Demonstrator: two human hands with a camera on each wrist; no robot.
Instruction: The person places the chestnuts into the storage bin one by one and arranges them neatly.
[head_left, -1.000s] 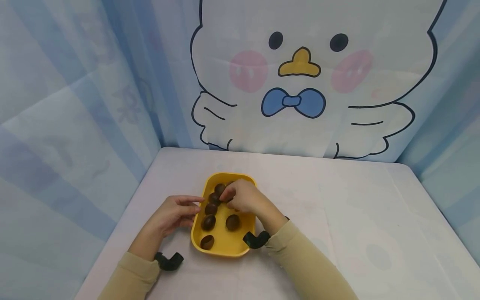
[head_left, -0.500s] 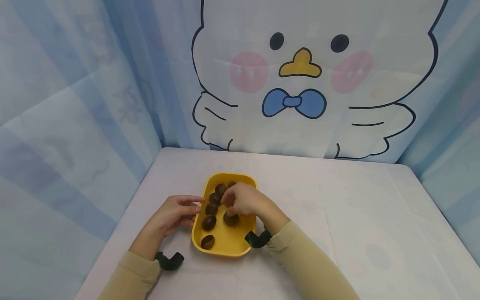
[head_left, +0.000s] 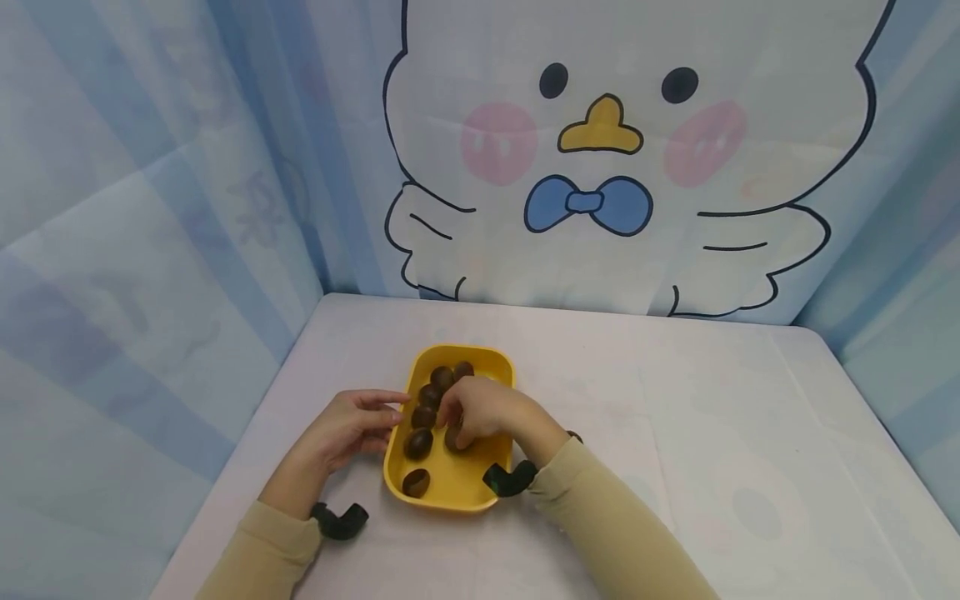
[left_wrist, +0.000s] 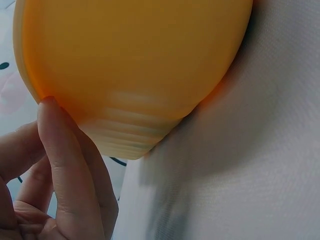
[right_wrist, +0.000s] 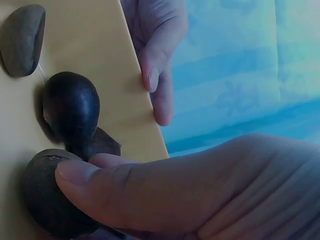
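Note:
My right hand (head_left: pixel 483 410) pinches a brown chestnut (right_wrist: pixel 47 195) inside the yellow tray (head_left: pixel 450 498); its thumb lies across the shell in the right wrist view, while the fingers are mostly hidden. Left of that hand, several more chestnuts run in a line, among them a glossy dark one (head_left: pixel 418 444). Nearer the front corner sits a chestnut with a lighter patch (head_left: pixel 416 482). My left hand (head_left: pixel 358 427) touches the tray's left rim with fairly straight fingers; in the left wrist view a fingertip (left_wrist: pixel 49 112) meets the rim.
The tray stands on a table with a pale cloth (head_left: pixel 712 450). Behind it hangs a curtain (head_left: pixel 585 267) with a cartoon bird, and blue curtains enclose both sides. A dark band piece (head_left: pixel 510 479) sits at each wrist.
My right hand has come down slightly toward the front of the tray, over the lone chestnut in the middle, and now grips it. The left hand stays at the rim.

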